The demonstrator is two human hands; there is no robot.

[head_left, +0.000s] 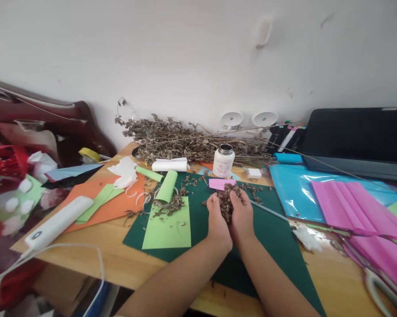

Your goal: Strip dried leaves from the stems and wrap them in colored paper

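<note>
Both my hands are cupped together around a clump of dried leaves (229, 202) above the dark green cutting mat (267, 246). My left hand (217, 222) presses on the clump from the left, and my right hand (243, 215) closes on it from the right. Just beyond my fingers lies a small pink paper piece (218, 183). Behind it an uncapped white bottle (224, 160) stands upright. Left of my hands, a rolled green paper tube (167, 187) leans among leaf crumbs on a light green sheet (167, 229).
A heap of dried stalks (172, 136) lies along the wall. At right are a tablet (357, 136), a blue plastic packet (294, 189), pink paper (346, 202) and scissors (376, 281). At left, a white corded device (59, 222) lies across orange paper (119, 207).
</note>
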